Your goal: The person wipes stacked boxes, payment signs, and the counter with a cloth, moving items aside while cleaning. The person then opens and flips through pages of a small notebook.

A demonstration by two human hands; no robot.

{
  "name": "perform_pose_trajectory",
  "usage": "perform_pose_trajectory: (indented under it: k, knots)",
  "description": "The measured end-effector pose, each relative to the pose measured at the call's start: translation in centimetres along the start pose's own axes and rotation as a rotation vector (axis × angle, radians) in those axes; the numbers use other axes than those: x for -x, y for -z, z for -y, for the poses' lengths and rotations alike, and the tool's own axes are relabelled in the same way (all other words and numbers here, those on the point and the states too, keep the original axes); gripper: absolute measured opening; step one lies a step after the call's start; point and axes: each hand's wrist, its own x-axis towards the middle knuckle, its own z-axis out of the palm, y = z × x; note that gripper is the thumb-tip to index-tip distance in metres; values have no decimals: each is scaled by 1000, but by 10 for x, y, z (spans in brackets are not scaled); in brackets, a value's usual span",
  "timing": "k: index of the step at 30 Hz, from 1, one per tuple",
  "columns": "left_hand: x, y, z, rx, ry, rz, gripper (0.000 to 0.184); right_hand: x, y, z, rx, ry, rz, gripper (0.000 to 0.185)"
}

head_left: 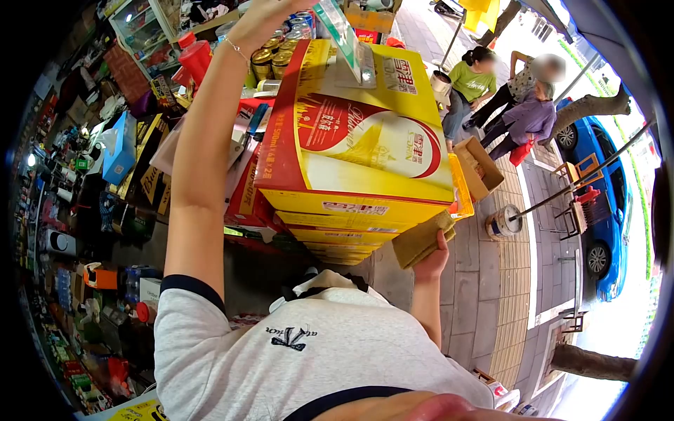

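Observation:
My left hand (270,12), with a thin bracelet on its wrist, reaches to the top edge of the view, where its fingertips are partly cut off. They meet the upper end of a clear, green-edged sign stand (338,41), which leans left above the stacked cartons. Red, yellow and white printing covers the uppermost beer carton (372,140). Beside that carton's near right corner, my right hand (432,261) is closed on a folded olive-brown cloth (419,242).
Gold cans (263,63) and a red bottle (195,57) stand behind the stack, and a blue tissue box (119,149) at left. An open cardboard box (479,168) sits at right. Several people are on the pavement (470,302), near a blue car (609,210).

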Motion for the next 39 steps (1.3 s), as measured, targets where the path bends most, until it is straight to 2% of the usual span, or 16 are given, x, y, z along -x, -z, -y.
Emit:
perform_pose_trajectory:
  k: [5, 8, 9, 10, 11, 12, 13, 15, 17, 21, 23, 25, 30, 33, 35, 39]
  knots:
    - [4, -4, 1, 100, 12, 44, 59, 0, -2, -3, 7, 13, -10, 45]
    - [9, -17, -6, 87, -28, -206, 57, 2, -4, -5, 11, 19, -17, 45]
    - [16, -24, -18, 233, -82, -451, 51, 4, -5, -6, 10, 12, -19, 45]
    - [43, -14, -37, 517, -346, -25, 35, 5, -3, -6, -8, 14, -15, 45]
    - [62, -37, -70, 202, -325, -455, 32, 3, 0, -7, -6, 24, -19, 45]
    - [90, -50, -88, -324, -379, -567, 42, 2, 2, -9, -8, 32, -24, 45]
    - [114, -50, -98, -239, -597, -430, 52, 4, 2, -12, -29, 31, -21, 45]
    - [177, -33, -104, -796, -790, -528, 47, 6, 0, -13, -65, -1, -9, 45]
    - [218, -24, -107, -1054, -680, -598, 26, 4, 6, -13, -72, -40, -51, 43]
    - [250, -9, -101, -1341, -90, -763, 25, 3, 3, -16, 73, -65, -146, 41]
    - [253, -7, -97, -1317, 34, -809, 30, 3, -1, -20, 118, -101, -158, 41]
    - [255, -2, -95, -1535, 1, -706, 27, -4, 1, -22, 253, -101, -115, 41]
    - [259, 0, -92, -1497, 12, -784, 18, -10, 4, -27, 755, 68, -131, 38]
    - [261, 0, -95, -1313, 218, -879, 16, -12, 12, -24, 824, 93, -172, 38]
    - [263, 4, -93, -1377, 162, -851, 13, -8, 6, -26, 1110, 139, -67, 31]
    - [265, -4, -98, -1178, 34, -987, 13, 3, -9, -40, 1107, 128, -89, 30]
